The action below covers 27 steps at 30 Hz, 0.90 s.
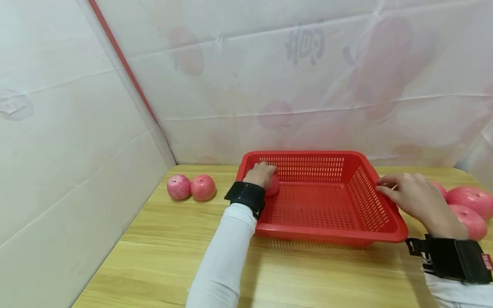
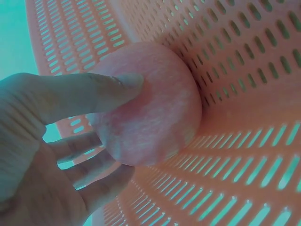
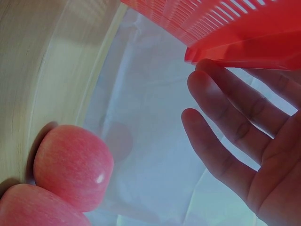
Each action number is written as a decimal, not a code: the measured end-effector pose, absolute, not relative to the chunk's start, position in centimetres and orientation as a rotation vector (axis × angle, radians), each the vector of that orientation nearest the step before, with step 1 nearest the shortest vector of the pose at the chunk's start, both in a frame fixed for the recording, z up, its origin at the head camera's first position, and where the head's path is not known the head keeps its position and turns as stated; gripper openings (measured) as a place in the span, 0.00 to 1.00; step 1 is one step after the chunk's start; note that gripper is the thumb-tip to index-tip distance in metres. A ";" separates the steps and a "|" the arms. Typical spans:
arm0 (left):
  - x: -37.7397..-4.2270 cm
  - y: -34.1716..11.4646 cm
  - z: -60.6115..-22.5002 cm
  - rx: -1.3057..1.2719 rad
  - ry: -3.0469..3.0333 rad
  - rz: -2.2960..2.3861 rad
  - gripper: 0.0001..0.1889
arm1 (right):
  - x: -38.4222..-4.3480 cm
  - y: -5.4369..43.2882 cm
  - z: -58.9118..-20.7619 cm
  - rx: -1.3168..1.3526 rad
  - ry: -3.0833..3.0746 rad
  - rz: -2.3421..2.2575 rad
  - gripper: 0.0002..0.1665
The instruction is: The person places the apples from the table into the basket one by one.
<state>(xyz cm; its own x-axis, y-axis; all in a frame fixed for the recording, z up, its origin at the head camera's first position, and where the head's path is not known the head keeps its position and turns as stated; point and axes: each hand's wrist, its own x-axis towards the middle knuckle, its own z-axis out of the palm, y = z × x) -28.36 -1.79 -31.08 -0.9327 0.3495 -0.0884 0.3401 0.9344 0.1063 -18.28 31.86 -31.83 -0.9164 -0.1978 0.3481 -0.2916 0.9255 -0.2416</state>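
Observation:
Inside the left end of the red plastic basket (image 1: 308, 233), my left hand (image 1: 260, 174) holds a pinkish-red apple (image 2: 155, 108). The left wrist view shows the thumb lying across the apple and the other fingers under its side, with the slotted basket walls close around it. On the basket's right side, my right hand (image 1: 416, 199) pinches the rim between thumb and forefinger. In the right wrist view, the remaining fingers (image 3: 221, 155) extend loosely beneath the rim, and the thumb is hidden.
Two apples, one speckled (image 1: 179, 187) and one plain red (image 1: 203, 187), sit together left of the basket. Several more apples (image 1: 470, 202) stand by the right hand and forearm. The wooden table (image 1: 161, 252) is bordered by white printed sheeting (image 1: 239, 85) behind and at left.

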 end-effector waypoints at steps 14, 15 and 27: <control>-28.2 -1.8 -31.4 0.517 2.961 0.165 0.24 | -18.2 31.8 -31.8 0.369 -2.759 0.409 0.10; -28.2 -1.8 -31.4 0.515 2.963 0.163 0.24 | -18.2 31.7 -31.8 0.372 -2.754 0.403 0.10; -28.3 -1.4 -30.4 0.502 2.961 0.068 0.29 | -18.1 31.7 -31.5 0.353 -2.770 0.398 0.10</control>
